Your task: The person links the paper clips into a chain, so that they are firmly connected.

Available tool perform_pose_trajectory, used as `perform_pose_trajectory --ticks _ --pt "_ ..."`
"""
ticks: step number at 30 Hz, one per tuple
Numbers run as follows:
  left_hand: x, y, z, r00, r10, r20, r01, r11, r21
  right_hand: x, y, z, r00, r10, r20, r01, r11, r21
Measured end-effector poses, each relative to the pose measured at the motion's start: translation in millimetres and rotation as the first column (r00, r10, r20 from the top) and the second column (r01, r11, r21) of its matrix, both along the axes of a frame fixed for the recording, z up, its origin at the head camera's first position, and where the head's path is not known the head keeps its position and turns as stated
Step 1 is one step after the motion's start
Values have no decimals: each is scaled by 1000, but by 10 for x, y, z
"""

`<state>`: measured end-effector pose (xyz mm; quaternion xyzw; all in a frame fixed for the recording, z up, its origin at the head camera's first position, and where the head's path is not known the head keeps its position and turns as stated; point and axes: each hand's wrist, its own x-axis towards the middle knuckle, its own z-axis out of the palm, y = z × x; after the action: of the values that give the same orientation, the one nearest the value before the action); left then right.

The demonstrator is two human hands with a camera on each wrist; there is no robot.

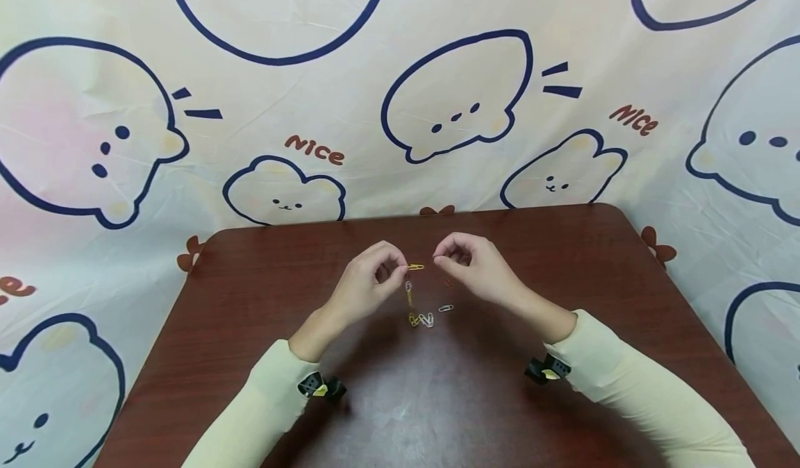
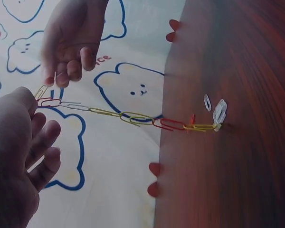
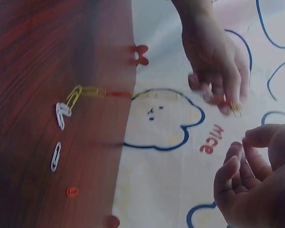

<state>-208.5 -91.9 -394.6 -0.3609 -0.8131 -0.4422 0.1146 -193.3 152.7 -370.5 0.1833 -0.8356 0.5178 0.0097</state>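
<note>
My left hand pinches one end of a paper clip chain. A yellow clip sticks out from its fingertips toward my right hand. In the left wrist view red, white and yellow clips hang in a line, with a yellow clip mid-chain. The chain's lower end lies on the table, at white clips. My right hand's fingers are bent, thumb and index tips close together, a small gap from the yellow clip; whether they pinch something small cannot be told.
On the brown table, a loose white clip lies right of the chain's lower end. A small red clip lies farther right, beneath my right hand. A patterned cloth hangs behind the table.
</note>
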Motion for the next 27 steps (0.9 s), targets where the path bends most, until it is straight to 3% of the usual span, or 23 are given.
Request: perform_pose_trajectory --ticks 8,17,27 --pt "1 -220 -33 999 42 15 -43 998 39 -100 225 -147 996 -61 63 55 995 87" --pt "11 -342 -81 998 65 28 -66 997 39 -161 353 -514 995 -7 102 -8 990 142" --pt "3 -327 -62 997 68 42 -70 996 49 -149 291 -944 989 38 146 -77 960 269"
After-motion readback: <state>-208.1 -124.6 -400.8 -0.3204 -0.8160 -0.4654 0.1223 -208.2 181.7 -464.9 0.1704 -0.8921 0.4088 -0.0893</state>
